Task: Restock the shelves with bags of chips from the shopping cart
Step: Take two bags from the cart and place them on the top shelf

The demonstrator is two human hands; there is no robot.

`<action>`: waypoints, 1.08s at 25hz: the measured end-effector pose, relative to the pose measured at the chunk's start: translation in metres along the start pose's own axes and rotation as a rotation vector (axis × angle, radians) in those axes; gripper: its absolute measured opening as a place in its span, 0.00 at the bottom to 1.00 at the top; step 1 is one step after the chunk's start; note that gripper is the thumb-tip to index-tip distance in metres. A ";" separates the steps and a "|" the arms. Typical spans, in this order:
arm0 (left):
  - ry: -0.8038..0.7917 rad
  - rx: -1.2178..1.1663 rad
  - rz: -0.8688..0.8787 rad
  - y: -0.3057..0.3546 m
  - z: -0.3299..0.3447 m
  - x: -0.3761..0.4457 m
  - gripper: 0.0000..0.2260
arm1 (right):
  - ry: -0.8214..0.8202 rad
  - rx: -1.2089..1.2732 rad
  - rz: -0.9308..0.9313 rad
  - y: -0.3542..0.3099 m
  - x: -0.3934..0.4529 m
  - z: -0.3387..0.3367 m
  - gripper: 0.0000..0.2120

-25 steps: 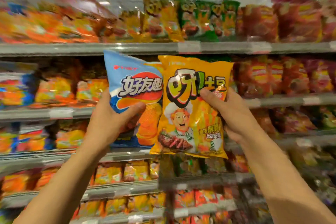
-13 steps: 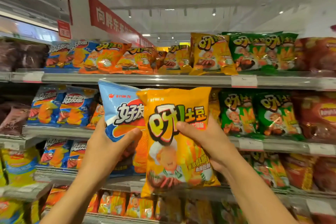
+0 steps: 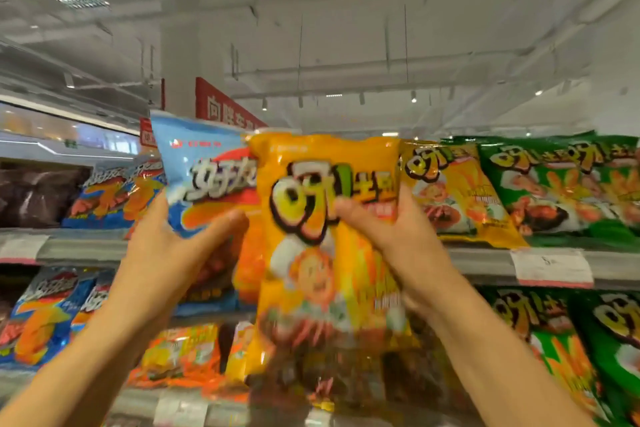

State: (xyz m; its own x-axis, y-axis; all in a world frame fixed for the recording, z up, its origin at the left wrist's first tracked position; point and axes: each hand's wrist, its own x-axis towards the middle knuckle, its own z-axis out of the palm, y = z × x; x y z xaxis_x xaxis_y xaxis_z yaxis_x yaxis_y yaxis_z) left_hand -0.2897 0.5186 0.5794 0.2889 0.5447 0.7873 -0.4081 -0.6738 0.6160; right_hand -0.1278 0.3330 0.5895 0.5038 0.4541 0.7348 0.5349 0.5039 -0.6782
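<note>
**Both bags lifted to the top shelf**

The left hand has its grip on the blue bag, thumb across the front and fingers behind its lower left side. The right hand has its grip on the yellow bag, thumb pressed over the printed logo, fingers wrapped round the right edge. The yellow bag overlaps the blue one's right side.

Compared with half a second ago, both bags have risen: they were level with the second shelf, and now their top edges stand above the top shelf, against the ceiling. The view has tilted upward with them. My reading is that the person is heading for the top row, where a matching yellow bag on the shelf lies just right of the held one, next to green bags. Neither bag is shelved yet.

Both forearms reach up and forward from the lower corners, converging, wrists slightly bent back, palms turned inward toward each other.
</note>
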 end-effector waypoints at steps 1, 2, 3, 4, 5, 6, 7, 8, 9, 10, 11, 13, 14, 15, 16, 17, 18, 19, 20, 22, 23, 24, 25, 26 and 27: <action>0.013 0.009 0.037 -0.001 -0.001 0.023 0.07 | 0.069 -0.019 -0.031 0.001 0.031 -0.004 0.31; 0.030 0.024 0.060 -0.003 -0.002 0.045 0.07 | 0.126 -0.031 -0.048 0.001 0.062 -0.009 0.29; 0.051 0.043 0.068 -0.006 -0.006 0.065 0.06 | 0.171 -0.027 -0.053 0.001 0.091 -0.015 0.29; 0.076 0.057 0.063 -0.010 -0.011 0.083 0.07 | 0.213 -0.018 -0.051 0.002 0.118 -0.021 0.30; 0.100 0.057 0.053 -0.015 -0.018 0.098 0.08 | 0.260 -0.021 -0.042 0.004 0.140 -0.026 0.32; 0.118 0.042 0.039 -0.020 -0.025 0.108 0.09 | 0.304 -0.036 -0.028 0.007 0.158 -0.029 0.33; 0.124 0.024 0.025 -0.026 -0.031 0.117 0.10 | 0.341 -0.062 -0.009 0.013 0.172 -0.032 0.34; 0.119 0.012 0.011 -0.031 -0.036 0.124 0.10 | 0.368 -0.100 0.017 0.020 0.181 -0.033 0.35; 0.105 0.004 -0.001 -0.036 -0.038 0.129 0.09 | 0.381 -0.140 0.053 0.027 0.188 -0.033 0.35; 0.082 -0.004 -0.018 -0.040 -0.037 0.133 0.08 | 0.371 -0.163 0.086 0.034 0.192 -0.032 0.34; 0.053 -0.021 -0.045 -0.043 -0.033 0.134 0.08 | 0.340 -0.165 0.118 0.041 0.193 -0.031 0.32; 0.003 -0.076 -0.109 -0.046 -0.023 0.135 0.09 | 0.268 -0.160 0.189 0.055 0.191 -0.027 0.30; -0.020 -0.094 -0.127 -0.047 -0.018 0.135 0.09 | 0.254 -0.179 0.227 0.062 0.189 -0.027 0.29; -0.044 -0.107 -0.137 -0.050 -0.014 0.136 0.09 | 0.248 -0.201 0.260 0.066 0.187 -0.029 0.27; -0.066 -0.123 -0.147 -0.052 -0.009 0.136 0.09 | 0.236 -0.211 0.298 0.068 0.184 -0.030 0.23; -0.088 -0.139 -0.161 -0.054 -0.006 0.137 0.10 | 0.212 -0.208 0.350 0.068 0.182 -0.032 0.20; -0.111 -0.151 -0.175 -0.056 -0.005 0.137 0.10 | 0.180 -0.205 0.405 0.066 0.180 -0.032 0.20; -0.135 -0.161 -0.186 -0.059 -0.003 0.138 0.11 | 0.151 -0.216 0.453 0.063 0.179 -0.033 0.22; -0.151 -0.170 -0.197 -0.061 -0.001 0.139 0.11 | 0.132 -0.240 0.488 0.062 0.178 -0.033 0.23; -0.164 -0.189 -0.219 -0.063 0.000 0.140 0.10 | 0.134 -0.311 0.492 0.064 0.176 -0.032 0.31; -0.170 -0.203 -0.234 -0.064 0.001 0.141 0.10 | 0.174 -0.431 0.458 0.068 0.175 -0.030 0.38; -0.176 -0.219 -0.247 -0.064 0.001 0.141 0.10 | 0.226 -0.630 0.397 0.070 0.173 -0.027 0.45; -0.182 -0.232 -0.255 -0.065 0.001 0.142 0.10 | 0.265 -0.842 0.316 0.071 0.171 -0.024 0.48; -0.194 -0.242 -0.261 -0.066 0.002 0.142 0.11 | 0.281 -1.014 0.206 0.070 0.167 -0.019 0.47; -0.212 -0.249 -0.263 -0.067 0.001 0.142 0.11 | 0.245 -1.133 0.101 0.069 0.164 -0.014 0.45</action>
State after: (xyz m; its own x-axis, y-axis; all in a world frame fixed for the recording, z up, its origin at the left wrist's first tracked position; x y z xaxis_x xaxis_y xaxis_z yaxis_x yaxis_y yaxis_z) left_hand -0.2202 0.6403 0.6505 0.5729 0.5495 0.6081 -0.4858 -0.3699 0.7919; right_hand 0.0011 0.4318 0.6627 0.6306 0.2378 0.7388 0.7221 -0.5286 -0.4462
